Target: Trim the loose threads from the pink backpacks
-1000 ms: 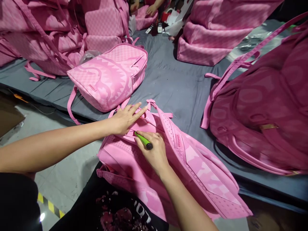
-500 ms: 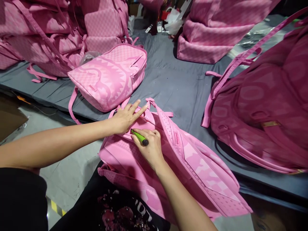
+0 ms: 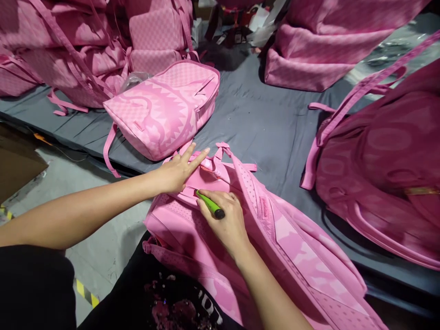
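A pink backpack [image 3: 209, 243] lies tilted across my lap and the table edge, its back and straps facing up. My left hand [image 3: 177, 172] rests on the upper end of this backpack with its fingers stretched out and spread. My right hand [image 3: 225, 217] is closed on a green pen with a black end [image 3: 211, 205], which looks like a marker. The pen's dark tip meets the pink panel beside a dark line, just right of my left hand. A pink shoulder strap [image 3: 266, 211] with a small label runs along the right side.
Another pink backpack with a toothed print [image 3: 165, 107] lies on the dark-covered table [image 3: 261, 123]. Stacked pink bags [image 3: 154, 34] stand at the back left, more bags [image 3: 309, 59] at the back right. A large pink bag [image 3: 385, 156] stands close on the right.
The whole view has shifted, so most things appear further right. The pen tip in my right hand has moved slightly away from my left hand along the panel; the left hand stays in place.
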Tool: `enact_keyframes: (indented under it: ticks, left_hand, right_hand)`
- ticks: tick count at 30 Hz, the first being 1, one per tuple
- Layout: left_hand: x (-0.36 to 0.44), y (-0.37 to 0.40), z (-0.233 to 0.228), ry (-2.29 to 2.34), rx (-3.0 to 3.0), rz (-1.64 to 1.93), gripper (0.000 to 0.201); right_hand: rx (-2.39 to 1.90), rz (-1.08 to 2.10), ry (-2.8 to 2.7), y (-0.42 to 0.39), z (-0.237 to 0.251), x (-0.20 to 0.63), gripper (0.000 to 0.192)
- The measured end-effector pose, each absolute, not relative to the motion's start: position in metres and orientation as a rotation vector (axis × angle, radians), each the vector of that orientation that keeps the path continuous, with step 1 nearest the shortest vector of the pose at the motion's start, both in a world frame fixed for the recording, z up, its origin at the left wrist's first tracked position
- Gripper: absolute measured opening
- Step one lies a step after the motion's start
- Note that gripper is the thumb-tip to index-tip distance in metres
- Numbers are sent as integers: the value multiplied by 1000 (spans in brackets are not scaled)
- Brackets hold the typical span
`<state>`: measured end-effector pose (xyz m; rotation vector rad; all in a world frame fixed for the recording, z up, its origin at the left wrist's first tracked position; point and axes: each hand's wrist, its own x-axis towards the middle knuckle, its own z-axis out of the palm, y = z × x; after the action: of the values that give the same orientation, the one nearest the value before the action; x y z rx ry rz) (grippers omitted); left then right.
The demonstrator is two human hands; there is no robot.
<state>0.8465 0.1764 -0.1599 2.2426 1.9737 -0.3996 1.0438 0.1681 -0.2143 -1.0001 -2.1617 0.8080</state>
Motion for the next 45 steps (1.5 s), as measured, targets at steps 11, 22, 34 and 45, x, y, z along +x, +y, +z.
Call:
enact_keyframes:
  ticks: [11, 22, 34, 45]
  left_hand:
    - [829, 185, -174, 1830, 2380, -348, 121]
    - [834, 181, -166, 1862, 2293, -240, 115]
    - [861, 195, -175, 1819, 2587, -188, 123]
    - [857, 193, -177, 1810, 2547, -135, 110]
  right_hand:
    - [-1034, 766, -2150, 166, -211, 1039, 13]
    - [-1028, 643, -2285, 174, -202, 1071, 17]
    - [-1061, 853, -2081, 179, -215, 1065, 19]
    - [-1079, 885, -2096, 178, -215, 1065, 19]
